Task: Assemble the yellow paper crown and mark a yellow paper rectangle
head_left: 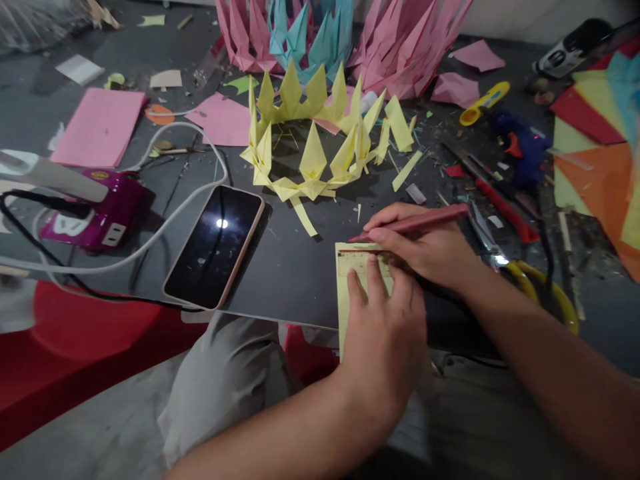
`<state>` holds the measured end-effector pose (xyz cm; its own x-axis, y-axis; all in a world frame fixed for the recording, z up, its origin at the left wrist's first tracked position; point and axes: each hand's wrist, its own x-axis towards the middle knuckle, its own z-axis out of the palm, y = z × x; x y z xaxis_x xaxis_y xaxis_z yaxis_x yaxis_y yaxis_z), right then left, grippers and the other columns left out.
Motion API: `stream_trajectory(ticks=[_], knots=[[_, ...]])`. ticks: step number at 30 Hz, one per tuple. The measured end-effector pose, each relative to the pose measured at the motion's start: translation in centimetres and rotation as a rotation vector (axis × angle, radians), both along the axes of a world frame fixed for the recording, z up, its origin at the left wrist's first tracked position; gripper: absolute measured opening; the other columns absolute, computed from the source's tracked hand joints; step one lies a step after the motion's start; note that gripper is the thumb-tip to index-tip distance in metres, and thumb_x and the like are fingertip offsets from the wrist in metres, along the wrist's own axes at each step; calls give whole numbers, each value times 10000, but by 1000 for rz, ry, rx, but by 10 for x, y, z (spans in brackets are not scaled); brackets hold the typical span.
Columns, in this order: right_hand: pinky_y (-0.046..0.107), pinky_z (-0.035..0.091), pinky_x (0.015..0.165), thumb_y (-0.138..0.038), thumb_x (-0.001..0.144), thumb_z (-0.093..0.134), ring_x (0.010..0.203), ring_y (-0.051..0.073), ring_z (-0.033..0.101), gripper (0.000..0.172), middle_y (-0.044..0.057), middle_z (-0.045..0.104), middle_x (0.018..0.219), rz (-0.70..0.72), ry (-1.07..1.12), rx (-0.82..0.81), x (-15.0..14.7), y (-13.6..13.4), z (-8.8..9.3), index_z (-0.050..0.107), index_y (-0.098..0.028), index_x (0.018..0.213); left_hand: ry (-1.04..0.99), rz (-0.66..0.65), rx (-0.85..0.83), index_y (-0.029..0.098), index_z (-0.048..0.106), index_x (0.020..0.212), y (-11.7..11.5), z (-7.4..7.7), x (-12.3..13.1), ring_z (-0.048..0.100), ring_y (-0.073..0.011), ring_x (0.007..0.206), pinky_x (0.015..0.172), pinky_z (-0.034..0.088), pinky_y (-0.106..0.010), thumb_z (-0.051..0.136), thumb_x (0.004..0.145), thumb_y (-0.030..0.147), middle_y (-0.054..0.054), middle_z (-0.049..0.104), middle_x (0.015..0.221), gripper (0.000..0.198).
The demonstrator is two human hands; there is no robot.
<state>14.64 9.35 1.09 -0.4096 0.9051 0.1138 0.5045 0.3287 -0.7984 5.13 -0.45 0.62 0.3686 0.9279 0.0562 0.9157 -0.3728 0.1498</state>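
Note:
A yellow sheet of paper (343,293) lies at the table's front edge and hangs partly over it. On its upper end rests a clear ruler (353,262). My left hand (385,320) presses down on the ruler and paper with its fingers spread. My right hand (425,247) grips a red pen-like cutter (430,219), its tip at the paper's top edge just above the ruler. Behind them stands a ring of folded yellow paper points (313,157), with yellow strips (303,215) beside it.
A phone (215,247), white cable and purple power adapter (100,207) lie left. Pink paper (100,127) is behind them. Pink and blue folded pieces (310,33) stand at the back. Yellow-handled scissors (545,287), a blue glue gun (523,143) and coloured paper (593,173) are right.

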Motion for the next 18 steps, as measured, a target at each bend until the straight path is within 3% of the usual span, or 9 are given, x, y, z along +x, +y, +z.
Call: stream_trajectory(ticks=[3, 6, 10, 14, 18], knots=[[321, 507, 765, -358, 837, 548, 833, 178, 645, 145, 21, 687, 934, -21, -5, 43, 20, -5, 8, 626, -246, 888, -8, -9, -4, 98, 476, 1283, 0, 0, -2, 437, -336, 1227, 958, 443, -494, 389, 898, 222, -109, 520, 1291, 413], [361, 495, 824, -354, 861, 514, 910, 198, 644, 193, 35, 665, 1065, -14, -179, 69, 51, -16, 12, 590, -274, 1019, -17, -43, -20, 106, 491, 1266, 1, 1, -5, 439, -332, 1227, 958, 436, -496, 392, 899, 228, -110, 528, 1285, 399], [430, 471, 875, -406, 780, 618, 1020, 266, 601, 278, 78, 639, 1120, 19, -384, 137, 87, -34, 2, 579, -261, 1014, -51, -66, -68, 103, 463, 1284, 4, 2, -10, 412, -319, 1252, 966, 425, -483, 366, 906, 232, -109, 527, 1296, 411], [442, 460, 880, -359, 801, 600, 1005, 259, 597, 225, 83, 645, 1074, 73, -422, 217, 95, -42, -13, 578, -245, 993, -119, -71, -48, 84, 417, 1307, 1, 4, -15, 393, -296, 1275, 999, 396, -473, 407, 887, 269, -130, 481, 1352, 459], [404, 475, 853, -343, 819, 580, 961, 233, 605, 182, 64, 638, 1013, 105, -351, 302, 90, -38, -14, 545, -246, 969, -291, -199, 102, 93, 546, 1141, -3, 12, -32, 497, -249, 1183, 988, 420, -407, 439, 862, 249, -127, 581, 1238, 337]])
